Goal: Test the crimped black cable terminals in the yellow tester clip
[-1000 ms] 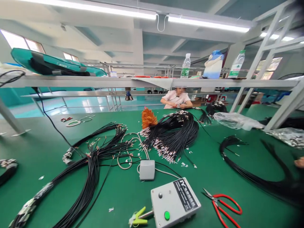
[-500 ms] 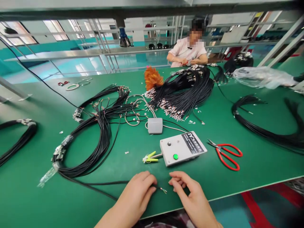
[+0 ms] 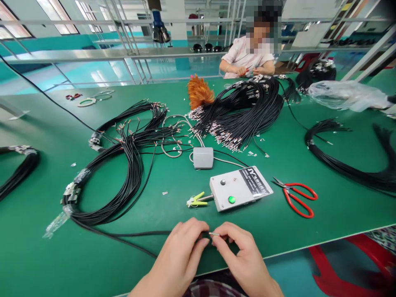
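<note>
The black wire lies along the near edge of the green surface, its stripped end pinched between the two hands. The left hand closes over the wire's end, hiding it, and the right hand has thumb and forefinger closed on the bare tip; what the tip carries is too small to tell, possibly a metal terminal. Both wrists are cut off by the bottom of the view. Just beyond the hands sits a grey tester box with a yellow-green clip at its left end, and red scissors lie to its right. A coiled wire bundle lies towards the left edge. At the far edge a seated person is partly hidden behind a wire heap.
</note>
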The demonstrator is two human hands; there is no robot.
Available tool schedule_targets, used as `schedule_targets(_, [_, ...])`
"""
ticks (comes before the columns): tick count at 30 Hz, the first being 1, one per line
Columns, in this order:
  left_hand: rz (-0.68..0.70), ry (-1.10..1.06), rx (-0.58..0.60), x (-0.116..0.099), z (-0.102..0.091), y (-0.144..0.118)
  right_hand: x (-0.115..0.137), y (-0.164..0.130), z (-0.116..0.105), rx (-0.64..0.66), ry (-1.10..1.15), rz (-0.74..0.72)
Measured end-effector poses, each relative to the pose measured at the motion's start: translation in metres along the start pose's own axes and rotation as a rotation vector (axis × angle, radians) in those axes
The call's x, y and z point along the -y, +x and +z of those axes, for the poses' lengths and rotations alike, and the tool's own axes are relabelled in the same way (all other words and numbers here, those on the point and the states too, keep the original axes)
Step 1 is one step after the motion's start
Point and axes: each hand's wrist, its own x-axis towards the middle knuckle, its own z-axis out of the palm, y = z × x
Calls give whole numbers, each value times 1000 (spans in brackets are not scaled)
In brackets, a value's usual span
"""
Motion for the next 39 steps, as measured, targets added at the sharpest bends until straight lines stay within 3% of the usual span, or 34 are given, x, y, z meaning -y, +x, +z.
schedule_targets(4, [-53,-164,-25,-1,4,1,2,-2,-4,9,108,35])
schedule_targets(8, [-172,-306,-18,-2,2,0,4,1,-3,31,430,229])
schedule_targets(13, [-193,-327,-39,-5,0,-1,11,14,7,19,898,386])
schedule_targets(17, [-156,-309,-47,-6,1,-3,15,21,11,50,1087,476])
schedule_targets(23, [-136,-310,-68,-7,0,-4,14,19,13,74,1159,514])
schedule_targets(32, [-221,-396,-56,-5,0,-2,10,11,24,65,1254,542])
schedule_targets(39, [-216,-375,-48,-2,2,-5,11,15,24,-20,1066,460])
